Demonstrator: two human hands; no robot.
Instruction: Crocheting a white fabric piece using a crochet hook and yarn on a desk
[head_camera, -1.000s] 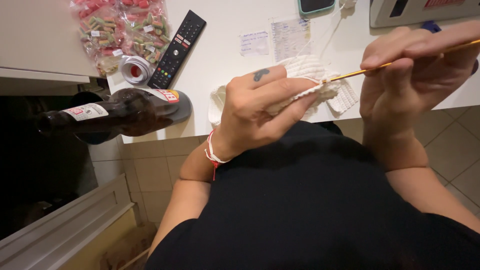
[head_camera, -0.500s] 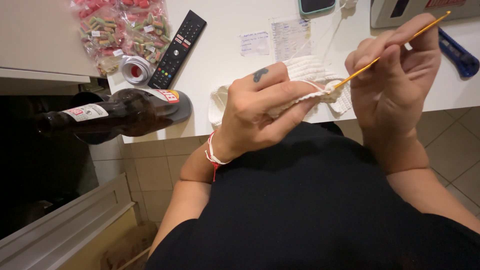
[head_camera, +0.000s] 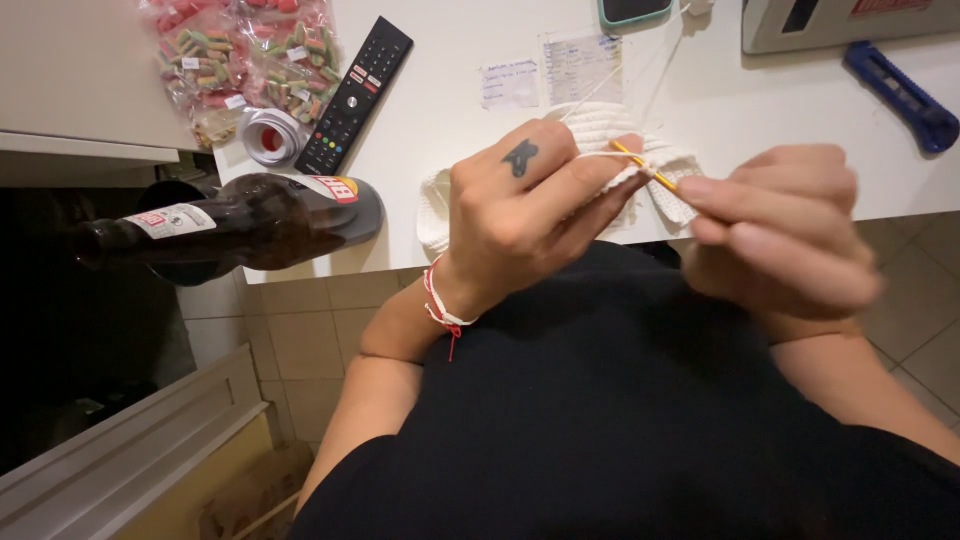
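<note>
So your left hand pinched the partly made white crochet piece while your right hand pinched the yellow hook, with more stitches left.

The counter filled the upper frame. At upper left lay candy bags, with tape below them and a remote to their right. A bottle lay at the counter's left edge. Notes sat upper centre, a cutter upper right.
</note>
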